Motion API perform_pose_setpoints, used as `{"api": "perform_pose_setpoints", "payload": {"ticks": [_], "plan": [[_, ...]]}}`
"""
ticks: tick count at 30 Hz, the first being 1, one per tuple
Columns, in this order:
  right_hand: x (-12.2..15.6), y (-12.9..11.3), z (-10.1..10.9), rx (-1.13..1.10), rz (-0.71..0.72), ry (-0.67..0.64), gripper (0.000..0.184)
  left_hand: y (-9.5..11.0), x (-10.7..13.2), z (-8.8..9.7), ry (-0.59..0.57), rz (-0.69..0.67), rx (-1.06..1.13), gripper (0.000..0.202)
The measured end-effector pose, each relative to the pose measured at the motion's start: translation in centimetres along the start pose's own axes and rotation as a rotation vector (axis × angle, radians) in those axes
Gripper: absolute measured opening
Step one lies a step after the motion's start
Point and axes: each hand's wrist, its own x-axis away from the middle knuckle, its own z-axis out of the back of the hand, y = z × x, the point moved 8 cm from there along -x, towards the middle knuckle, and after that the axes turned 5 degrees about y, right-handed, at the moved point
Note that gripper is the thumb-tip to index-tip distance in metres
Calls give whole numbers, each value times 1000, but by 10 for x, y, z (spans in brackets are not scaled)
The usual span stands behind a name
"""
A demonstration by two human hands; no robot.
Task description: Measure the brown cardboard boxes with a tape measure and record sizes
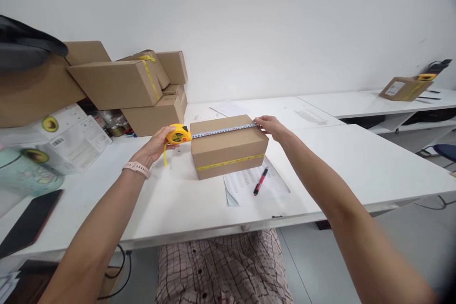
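My left hand (159, 144) is closed around a yellow tape measure (179, 134) at the left end of a brown cardboard box (228, 147). The metal blade (224, 131) is pulled out and lies across the top of the box. At the box's right edge, the fingers of my right hand (268, 125) pinch the blade's end. Yellow tape with markings (231, 162) runs along the front side of the box. A yellow strap hangs below the tape measure. Partly under the box is a printed sheet (249, 181), with a red and black pen (261, 181) on it.
Several cardboard boxes (114, 84) are stacked at the back left, beside an avocado-printed carton (67, 137). A dark phone-like slab (30, 223) and a mint-green container (26, 173) sit at the left. Another small box (404, 89) stands far right on the white table (363, 161).
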Motion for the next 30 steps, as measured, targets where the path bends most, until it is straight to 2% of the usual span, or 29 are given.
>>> {"api": "perform_pose_setpoints", "payload": {"ticks": [6,10,13,19,22,27,30], "plan": [[-4,20,4,27,-53,97,25,2,5,-4,-23,-5,-18,56],[-9,25,6,71,-49,171,27,3,5,-6,-28,-3,-19,55],[-12,24,8,132,-14,216,27,2,6,-2,-31,-2,-22,55],[-14,26,10,179,2,225,29,0,9,12,-30,-13,-23,53],[-14,28,10,195,7,238,29,-3,9,12,-41,-17,-22,51],[-15,21,10,293,44,218,30,6,11,4,-53,-38,-37,49],[-14,4,16,300,69,208,30,23,29,-2,-56,-64,-52,49]]}}
